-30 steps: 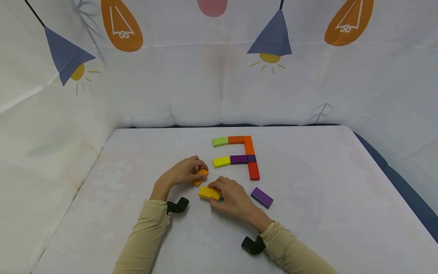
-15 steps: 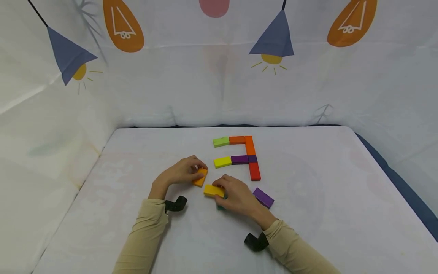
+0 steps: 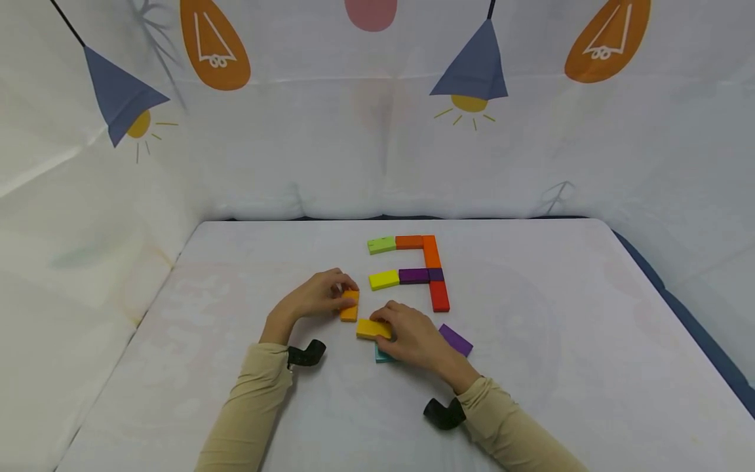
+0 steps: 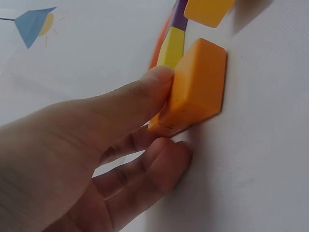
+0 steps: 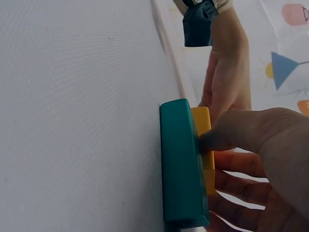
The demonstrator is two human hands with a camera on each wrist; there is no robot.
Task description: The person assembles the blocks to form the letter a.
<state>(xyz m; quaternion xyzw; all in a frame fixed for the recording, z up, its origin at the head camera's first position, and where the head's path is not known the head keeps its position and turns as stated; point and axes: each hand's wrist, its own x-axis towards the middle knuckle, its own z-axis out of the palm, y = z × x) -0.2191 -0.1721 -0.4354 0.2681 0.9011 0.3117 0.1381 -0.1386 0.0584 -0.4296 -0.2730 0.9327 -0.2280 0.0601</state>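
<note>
My left hand (image 3: 309,300) pinches an orange block (image 3: 349,313) between thumb and fingers; in the left wrist view the block (image 4: 200,82) stands on the white table. Just to the right, my right hand (image 3: 415,339) grips a golden-yellow block (image 3: 371,329) at its right end. A teal block (image 3: 385,355) lies on the near side of the yellow one, partly covered by the right hand; the right wrist view shows it (image 5: 181,166) close up. Purple block (image 3: 457,340) lies beyond the right hand's wrist side, partly hidden.
Farther back on the white table (image 3: 531,314), several blocks form a joined figure: a lime block (image 3: 381,245), orange blocks (image 3: 432,252), a yellow block (image 3: 384,280), purple blocks (image 3: 414,276) and a red block (image 3: 439,297). A printed white curtain (image 3: 330,144) hangs behind.
My right hand has shifted right with the golden-yellow block, levelling it and uncovering part of the teal block. The orange block in my left hand has turned to point more straight away from me.
</note>
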